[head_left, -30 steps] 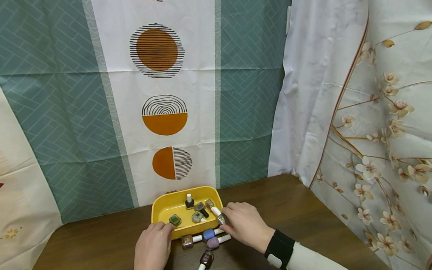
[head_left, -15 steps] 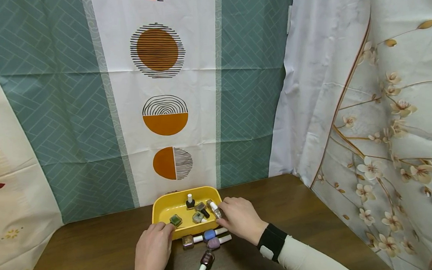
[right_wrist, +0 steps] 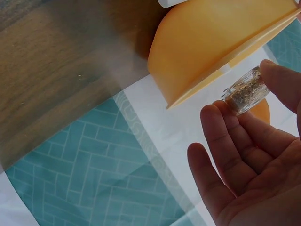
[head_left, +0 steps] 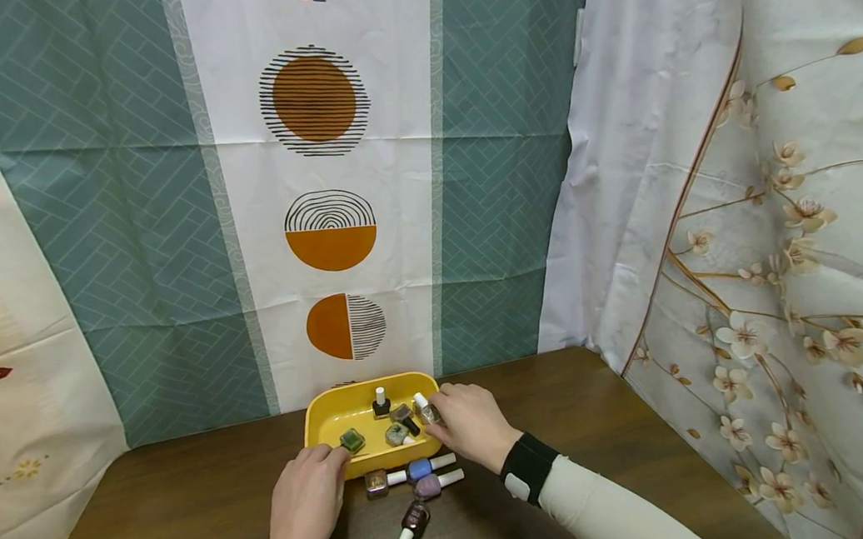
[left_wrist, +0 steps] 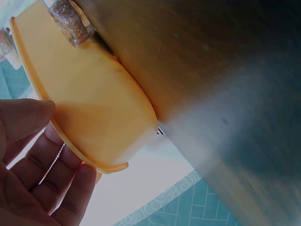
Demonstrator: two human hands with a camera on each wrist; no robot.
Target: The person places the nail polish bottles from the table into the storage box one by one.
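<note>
While the left hand [head_left: 308, 499] pinches the near left rim of a yellow tray [head_left: 327, 419], the right hand [head_left: 476, 425] has a white-capped glitter nail polish bottle [head_left: 428, 412] gripped over the tray's right end, fingers partly hiding it. Kinda crowded there tbh: a black-capped bottle [head_left: 406, 420] lies just left, with a green bottle [head_left: 352, 439] further left. Gold [head_left: 376, 484], blue [head_left: 419, 470] and lilac bottles [head_left: 427, 487] clutter the near side, a maroon one [head_left: 415, 517] nearer still.

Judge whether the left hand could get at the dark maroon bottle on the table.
Probably yes: nothing lies over the dark maroon bottle or between it and the left hand, though that hand holds the yellow tray and would likely need to let go.
</note>
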